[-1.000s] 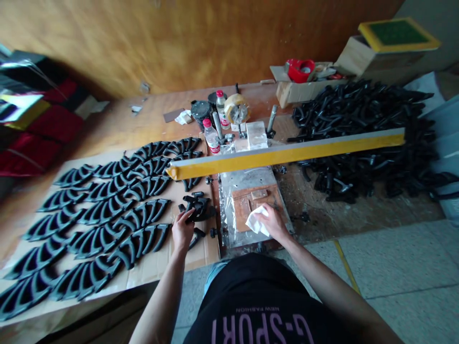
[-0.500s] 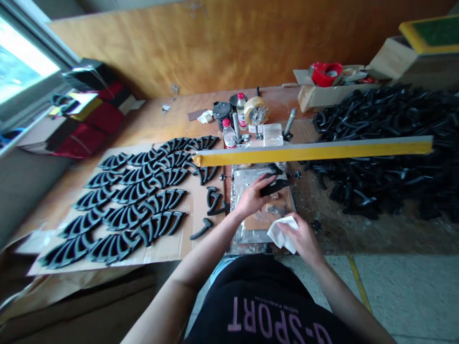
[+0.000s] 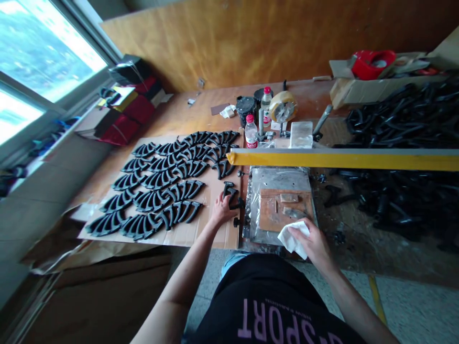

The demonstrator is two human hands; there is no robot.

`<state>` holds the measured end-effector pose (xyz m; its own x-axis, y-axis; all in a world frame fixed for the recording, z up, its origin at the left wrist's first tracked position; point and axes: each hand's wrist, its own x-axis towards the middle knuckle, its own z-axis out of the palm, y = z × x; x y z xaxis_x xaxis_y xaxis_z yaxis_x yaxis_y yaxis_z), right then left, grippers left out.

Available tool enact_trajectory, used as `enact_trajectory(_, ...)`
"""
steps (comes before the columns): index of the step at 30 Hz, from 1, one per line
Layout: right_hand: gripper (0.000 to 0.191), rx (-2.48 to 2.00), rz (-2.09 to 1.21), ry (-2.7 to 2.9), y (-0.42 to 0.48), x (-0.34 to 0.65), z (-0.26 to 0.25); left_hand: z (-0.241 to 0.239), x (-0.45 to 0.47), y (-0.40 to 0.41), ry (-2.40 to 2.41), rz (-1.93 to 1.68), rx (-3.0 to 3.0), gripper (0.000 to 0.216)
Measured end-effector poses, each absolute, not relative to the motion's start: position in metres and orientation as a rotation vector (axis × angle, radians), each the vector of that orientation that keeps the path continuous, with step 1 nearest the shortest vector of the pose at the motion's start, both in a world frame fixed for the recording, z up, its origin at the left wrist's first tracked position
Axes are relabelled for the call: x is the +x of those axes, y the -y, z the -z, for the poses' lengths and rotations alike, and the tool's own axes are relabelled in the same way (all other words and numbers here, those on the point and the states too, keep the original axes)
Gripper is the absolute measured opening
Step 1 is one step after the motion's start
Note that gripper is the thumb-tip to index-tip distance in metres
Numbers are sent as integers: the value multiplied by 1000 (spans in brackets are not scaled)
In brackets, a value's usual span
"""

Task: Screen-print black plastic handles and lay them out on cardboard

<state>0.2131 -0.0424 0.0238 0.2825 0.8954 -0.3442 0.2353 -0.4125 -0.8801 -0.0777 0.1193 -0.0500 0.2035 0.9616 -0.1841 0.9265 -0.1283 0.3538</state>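
Note:
My left hand (image 3: 221, 210) is closed on a black curved plastic part (image 3: 230, 194) at the right edge of a cardboard sheet (image 3: 201, 234). Rows of several like black parts (image 3: 165, 184) lie spread over that sheet. My right hand (image 3: 311, 241) grips a crumpled white cloth (image 3: 293, 237) at the near corner of a plastic-wrapped metal plate (image 3: 278, 179) that carries a brown fixture block (image 3: 283, 210). The fixture block has no part on it.
A long yellow-edged bar (image 3: 344, 158) crosses above the plate. A big heap of black parts (image 3: 405, 124) fills the right side. Bottles (image 3: 251, 131), a tape roll (image 3: 283, 106), a dark can (image 3: 245, 106) and cardboard boxes (image 3: 373, 88) stand behind. A window (image 3: 43, 52) is at left.
My left hand went from the cardboard to the fixture with a black part, then back to the cardboard's right edge. My right hand pulled the cloth to the plate's near corner. The camera turned left.

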Motion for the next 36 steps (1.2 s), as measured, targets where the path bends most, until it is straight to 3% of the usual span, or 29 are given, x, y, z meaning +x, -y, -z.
enact_trajectory(8,26,-1783,-1149,1079,28,199,-23,57,-74,-138,-1909,-28,2002,48)
enact_trajectory(12,24,-1783,-1138,1048,33,201,-27,26,-91,-145,-1874,-20,1944,35)
enact_trajectory(16,24,-1824,-1135,975,46,207,-31,-15,-92,-137,-1784,-202,1870,36)
enact_trajectory(22,26,-1805,-1126,920,64,209,-38,-64,27,-113,-1326,-304,2041,26)
enact_trajectory(23,26,-1810,-1134,917,64,209,-40,-69,53,-110,-1192,-387,2037,29)
enact_trajectory(25,28,-1825,-1138,918,64,209,-43,-75,94,-106,-890,-597,1908,56)
enact_trajectory(27,29,-1843,-1131,925,62,210,-45,-72,110,-104,-696,-708,1842,66)
enact_trajectory(29,30,-1849,-1141,926,61,211,-44,-59,95,-103,-712,-761,1843,59)
enact_trajectory(33,31,-1845,-1142,935,62,216,-35,-5,-9,-91,-1320,-822,1911,43)
enact_trajectory(36,30,-1856,-1137,949,63,219,-27,42,-99,-70,-1866,-687,2032,44)
